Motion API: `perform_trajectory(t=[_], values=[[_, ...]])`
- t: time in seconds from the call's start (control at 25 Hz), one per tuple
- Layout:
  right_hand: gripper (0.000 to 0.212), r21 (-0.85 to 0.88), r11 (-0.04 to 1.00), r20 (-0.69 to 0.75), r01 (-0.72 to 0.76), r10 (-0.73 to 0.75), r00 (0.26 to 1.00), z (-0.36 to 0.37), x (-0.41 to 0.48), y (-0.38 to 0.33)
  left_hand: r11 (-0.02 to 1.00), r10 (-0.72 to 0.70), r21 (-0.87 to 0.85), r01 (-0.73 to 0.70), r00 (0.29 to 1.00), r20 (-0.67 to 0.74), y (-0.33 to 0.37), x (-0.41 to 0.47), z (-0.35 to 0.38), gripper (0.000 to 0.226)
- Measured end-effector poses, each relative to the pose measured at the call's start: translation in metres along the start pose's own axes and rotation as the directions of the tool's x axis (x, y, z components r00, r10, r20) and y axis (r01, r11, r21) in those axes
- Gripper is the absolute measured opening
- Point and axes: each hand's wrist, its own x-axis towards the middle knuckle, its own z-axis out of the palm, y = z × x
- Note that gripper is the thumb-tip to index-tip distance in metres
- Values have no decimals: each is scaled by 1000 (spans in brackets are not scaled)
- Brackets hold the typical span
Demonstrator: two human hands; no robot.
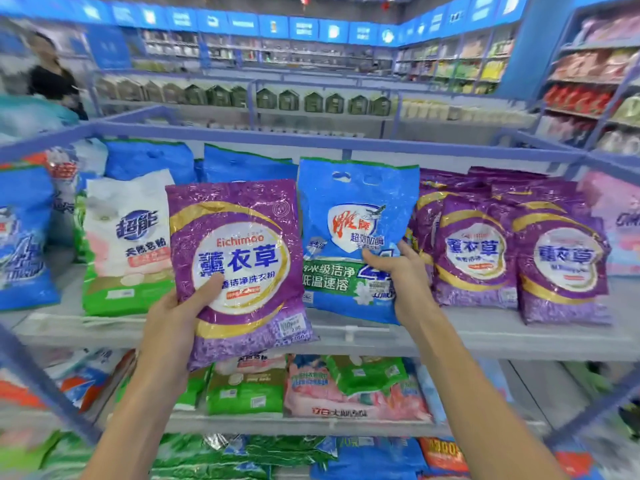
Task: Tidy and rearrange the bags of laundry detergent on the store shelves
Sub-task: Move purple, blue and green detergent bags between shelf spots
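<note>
handling: the purple bag (239, 268) looked soft and packed with powder, its glossy film likely slippery. i judged it fairly heavy and apt to sag from a corner, so best taken low at the side or from underneath.
purple bag, looks: crinkled violet plastic, a gold ring round a white oval with blue characters, and a price sticker near the bottom right corner.
purple bag, place: it was held off the shelf (346, 336), in front of its edge, between the white-and-green bag (128, 244) and the blue bag (353, 237).
left hand (173, 317): it was wrapped round the purple bag's lower left edge, thumb pressed across the front and fingers hidden behind.
blue bag: it stood upright on the shelf, with a cut-out handle at the top and a green band lower down.
right hand (401, 271): it gripped the blue bag's lower right edge, thumb in front and fingers tucked behind.
purple row (474, 251): matching bags leaned just right of the blue one, which seemed the held bag's likely home.
risk: a one-handed hold on slick film could slip.
</note>
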Motion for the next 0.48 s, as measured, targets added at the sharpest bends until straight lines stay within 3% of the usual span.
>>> perform_trajectory(t=[0.16,0.36,0.4,0.48], values=[[39,-34,996,79,-80,83,993,-5,21,5,1000,13,-2,-13,1000,-26,-3,0,17,32],[46,-320,935,194,-155,225,955,-16,26,11,1000,20,4,-20,1000,-10,-8,10,36,29],[55,-339,928,191,-154,228,955,-20,28,12,1000,25,17,-25,1000,5,-10,12,44,28],[46,-341,933,190,-116,190,963,-24,25,10,999,26,46,-27,999,41,-14,13,61,28]])
